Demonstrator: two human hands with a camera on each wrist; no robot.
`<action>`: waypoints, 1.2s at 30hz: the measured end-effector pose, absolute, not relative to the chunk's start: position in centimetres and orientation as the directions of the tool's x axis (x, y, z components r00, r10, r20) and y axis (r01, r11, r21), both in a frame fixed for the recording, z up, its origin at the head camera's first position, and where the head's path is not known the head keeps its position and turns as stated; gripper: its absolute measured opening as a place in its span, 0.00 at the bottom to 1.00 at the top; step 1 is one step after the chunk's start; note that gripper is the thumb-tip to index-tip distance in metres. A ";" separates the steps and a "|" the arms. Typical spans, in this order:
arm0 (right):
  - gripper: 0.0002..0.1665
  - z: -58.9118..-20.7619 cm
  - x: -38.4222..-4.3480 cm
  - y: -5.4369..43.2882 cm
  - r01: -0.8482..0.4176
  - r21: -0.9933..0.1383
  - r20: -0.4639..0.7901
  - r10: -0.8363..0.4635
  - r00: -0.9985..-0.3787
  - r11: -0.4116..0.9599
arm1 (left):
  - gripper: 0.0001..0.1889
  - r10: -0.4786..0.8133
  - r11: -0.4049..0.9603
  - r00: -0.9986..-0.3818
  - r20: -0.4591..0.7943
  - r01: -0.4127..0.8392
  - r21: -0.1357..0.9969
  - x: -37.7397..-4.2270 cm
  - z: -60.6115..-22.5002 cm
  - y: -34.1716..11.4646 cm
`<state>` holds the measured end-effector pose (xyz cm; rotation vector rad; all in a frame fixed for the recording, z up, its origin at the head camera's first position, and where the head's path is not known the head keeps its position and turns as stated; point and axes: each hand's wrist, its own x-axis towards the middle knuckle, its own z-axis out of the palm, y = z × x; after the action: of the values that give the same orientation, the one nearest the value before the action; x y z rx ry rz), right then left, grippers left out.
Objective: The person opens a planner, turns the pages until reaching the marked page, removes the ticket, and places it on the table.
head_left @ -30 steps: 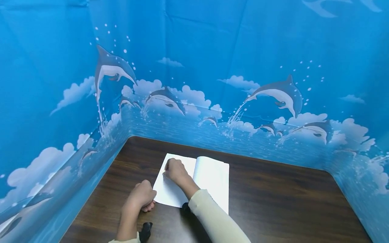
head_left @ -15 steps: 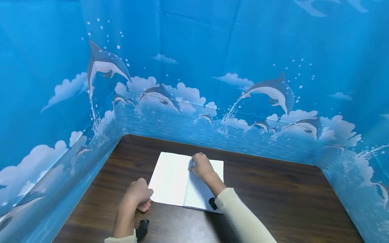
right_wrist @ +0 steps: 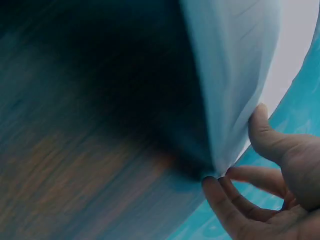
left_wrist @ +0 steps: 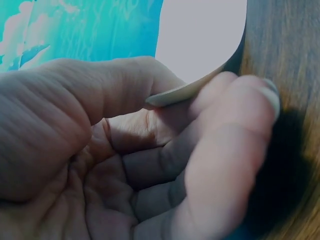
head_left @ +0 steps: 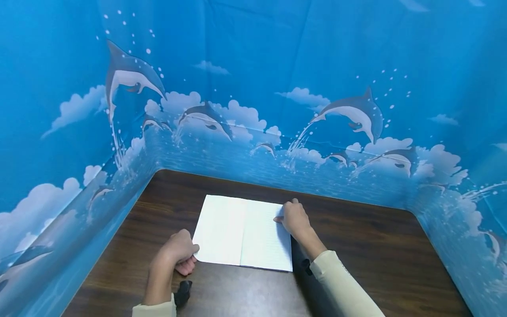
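An open notebook (head_left: 242, 231) lies flat on the dark wood-grain worktop (head_left: 368, 251), its left page (head_left: 219, 229) plain white to the eye and its right page (head_left: 265, 240) faintly ruled. The person's two hands are well apart, at opposite sides of the notebook. At its near left corner, the left hand (head_left: 180, 251) pinches the corner between thumb and bent fingers (the left wrist view shows the thumb on top). At the notebook's far right, the right hand (head_left: 295, 218) rests its thumb on the ruled page with fingertips at the edge; I cannot tell whether it actually grips. Pale yellow sleeves (head_left: 344, 281) cover both forearms, and small black devices (head_left: 182, 293) sit at the wrists, nearer the person than the notebook. Beyond the notebook hangs a blue backdrop (head_left: 257, 53) printed with leaping dolphins, clouds and sea.
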<state>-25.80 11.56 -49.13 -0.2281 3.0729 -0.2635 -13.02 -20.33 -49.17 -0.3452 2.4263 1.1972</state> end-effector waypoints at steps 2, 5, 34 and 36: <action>0.32 -49.2 -25.9 11.8 -0.143 -0.161 -0.026 -0.149 -0.988 0.977 | 0.19 -0.029 0.593 -0.883 -0.468 -0.392 0.703 -13.0 -49.1 -20.5; 0.32 -49.2 -26.0 11.8 -0.138 -0.150 -0.012 -0.142 -0.990 0.979 | 0.18 -0.018 0.584 -0.881 -0.473 -0.393 0.710 -13.0 -48.9 -20.7; 0.38 -49.7 -26.5 12.7 0.086 -0.553 -0.059 0.064 -0.996 0.829 | 0.19 0.013 0.573 -0.849 -0.529 -0.427 0.699 -13.3 -49.0 -21.5; 0.31 -49.7 -26.5 13.1 0.104 -0.578 -0.058 0.087 -0.995 0.809 | 0.19 0.024 0.576 -0.850 -0.526 -0.418 0.703 -13.3 -48.9 -21.5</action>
<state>-26.54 13.08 -49.75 0.1565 2.9604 -0.9492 -13.28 -21.47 -48.94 -0.3150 2.3226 1.2151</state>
